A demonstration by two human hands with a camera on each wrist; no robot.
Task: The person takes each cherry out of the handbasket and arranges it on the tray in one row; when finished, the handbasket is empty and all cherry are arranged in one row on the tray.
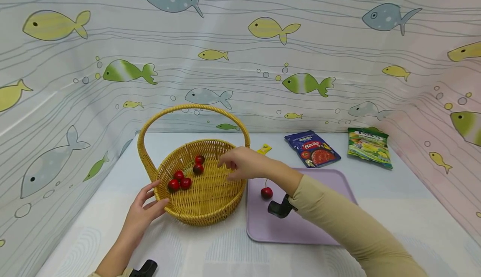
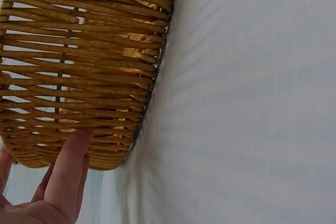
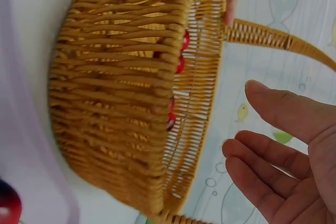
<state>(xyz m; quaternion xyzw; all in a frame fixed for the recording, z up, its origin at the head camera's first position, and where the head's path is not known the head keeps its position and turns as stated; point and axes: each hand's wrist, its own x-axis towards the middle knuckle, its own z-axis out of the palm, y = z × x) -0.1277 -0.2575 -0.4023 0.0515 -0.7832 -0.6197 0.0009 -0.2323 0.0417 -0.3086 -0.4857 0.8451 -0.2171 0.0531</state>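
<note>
A yellow wicker basket (image 1: 204,216) with a tall arched handle stands on the table. Several dark red cherries (image 1: 185,183) lie inside it, mostly on its left side. My left hand (image 1: 144,208) holds the basket's left rim near the handle's foot; the left wrist view shows a fingertip (image 2: 79,140) against the woven outer wall. Above the basket's right side is my right hand (image 1: 240,162), its fingers loosely bent, with nothing between them in the right wrist view. Another cherry (image 1: 266,192), with a stem, lies on the purple tray (image 1: 300,233) below my right forearm.
Behind the tray lie a blue Barilla pouch (image 1: 312,148) and a green packet (image 1: 369,147). A small yellow packet (image 1: 264,149) shows partly behind my right hand. A fish-patterned curtain (image 1: 240,72) closes off the back and sides.
</note>
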